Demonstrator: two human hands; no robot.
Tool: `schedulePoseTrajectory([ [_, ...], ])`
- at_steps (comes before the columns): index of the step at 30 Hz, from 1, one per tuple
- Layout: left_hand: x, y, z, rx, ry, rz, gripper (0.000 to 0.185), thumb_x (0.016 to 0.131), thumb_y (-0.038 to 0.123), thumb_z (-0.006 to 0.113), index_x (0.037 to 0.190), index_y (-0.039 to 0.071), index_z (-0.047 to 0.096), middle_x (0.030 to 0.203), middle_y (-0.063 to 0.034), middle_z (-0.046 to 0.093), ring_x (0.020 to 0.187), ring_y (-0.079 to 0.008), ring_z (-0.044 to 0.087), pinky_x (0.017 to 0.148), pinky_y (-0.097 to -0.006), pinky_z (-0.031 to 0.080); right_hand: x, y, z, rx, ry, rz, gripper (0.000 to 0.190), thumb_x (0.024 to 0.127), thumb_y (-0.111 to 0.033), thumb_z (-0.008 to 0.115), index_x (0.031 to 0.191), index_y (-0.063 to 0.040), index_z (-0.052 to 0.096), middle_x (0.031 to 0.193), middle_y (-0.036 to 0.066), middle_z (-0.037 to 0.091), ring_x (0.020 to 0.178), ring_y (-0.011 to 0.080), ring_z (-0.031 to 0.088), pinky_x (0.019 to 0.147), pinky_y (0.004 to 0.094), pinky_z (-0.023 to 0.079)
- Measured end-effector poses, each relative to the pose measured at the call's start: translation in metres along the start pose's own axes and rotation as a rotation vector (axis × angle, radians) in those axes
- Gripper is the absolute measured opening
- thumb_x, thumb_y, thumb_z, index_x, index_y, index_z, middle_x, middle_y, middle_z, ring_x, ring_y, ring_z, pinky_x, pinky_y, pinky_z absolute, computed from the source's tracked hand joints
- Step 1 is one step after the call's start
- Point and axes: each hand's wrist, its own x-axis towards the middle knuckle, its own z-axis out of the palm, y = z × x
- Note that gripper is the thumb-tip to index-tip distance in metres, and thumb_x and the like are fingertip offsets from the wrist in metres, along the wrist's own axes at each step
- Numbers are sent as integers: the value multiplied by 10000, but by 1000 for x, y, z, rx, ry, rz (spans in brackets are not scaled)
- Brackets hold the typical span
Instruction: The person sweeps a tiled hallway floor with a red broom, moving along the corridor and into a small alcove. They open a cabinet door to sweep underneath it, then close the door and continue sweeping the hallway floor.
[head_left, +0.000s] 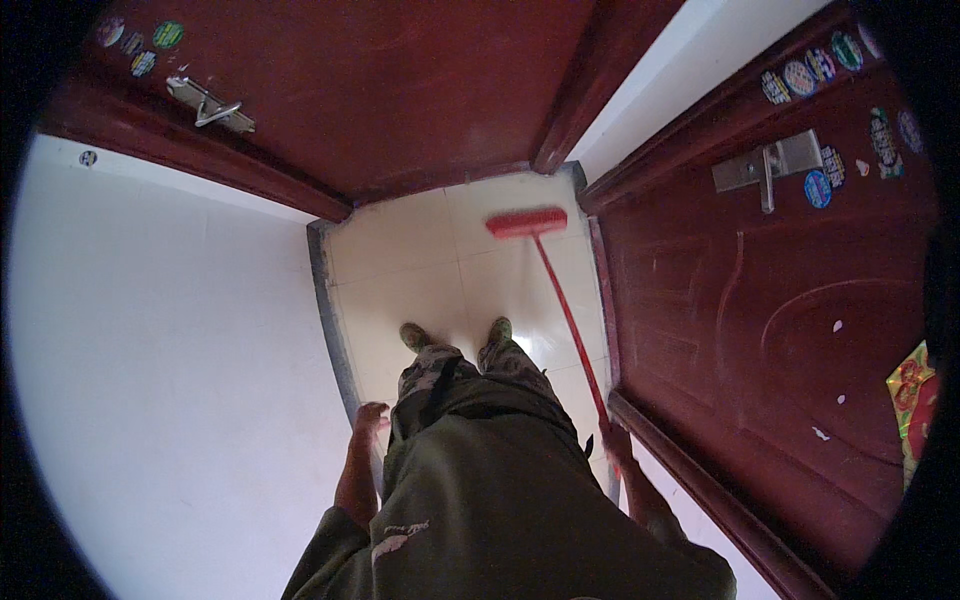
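My right hand (616, 444) is closed around the upper part of the red handle of a push-type broom (528, 223). The handle slants away from me, and the broom's wide red head is over the tiled floor, ahead of my right shoe. The head is slightly blurred, so I cannot tell whether its bristles touch the tiles. My left hand (373, 415) hangs at my left side near the white wall, its fingers loosely curled and apart, with no object visible in it.
Cream floor tiles (397, 247) lie between a white wall (165, 315) on the left and a dark red door (675, 315) on the right. Another red door (420, 90) stands ahead. Both doors have metal lever handles and stickers. A dark skirting strip (330, 322) edges the left wall.
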Motion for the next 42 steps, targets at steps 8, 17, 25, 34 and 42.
schedulePoseTrajectory([
  [8, 14, 104, -18, -78, -141, 266, 323, 800, 224, 659, 1049, 30, 593, 1005, -95, 633, 728, -206, 626, 669, -355, 542, 165, -80, -59, 591, -90, 471, 336, 949, -405, 420, 912, -88, 526, 562, 11, 514, 407, 195, 510, 368, 364, 451],
  [17, 50, 163, 54, 199, -320, 439, 125, 806, 122, 590, 862, 25, 645, 808, -47, 616, 637, -132, 575, 554, -288, 486, 53, -57, 20, 477, -304, 629, 461, 930, -490, 405, 912, -53, 551, 624, 112, 613, 492, 253, 619, 407, 397, 505],
  [25, 60, 136, 108, 304, -352, 557, 180, 811, 178, 624, 880, 12, 633, 706, -51, 590, 575, -116, 532, 542, -280, 452, -174, -4, 197, 590, -298, 744, 403, 924, -436, 438, 858, -51, 539, 575, 109, 576, 451, 251, 586, 386, 397, 474],
  [34, 156, -104, -50, 1035, -344, 1110, 263, 706, 132, 680, 958, 67, 641, 860, -96, 642, 665, -275, 617, 675, -412, 530, -298, -128, 144, 878, -95, 735, 461, 888, -551, 502, 715, -128, 448, 501, 1, 443, 341, 110, 402, 299, 275, 340],
  [42, 93, -169, -95, 9, -114, -29, 231, 853, 191, 535, 998, 50, 645, 856, -113, 600, 665, -269, 618, 586, -424, 559, -98, -102, 143, 1422, -95, 381, 275, 910, -383, 558, 838, -120, 520, 580, 10, 504, 393, 137, 473, 341, 292, 426],
])
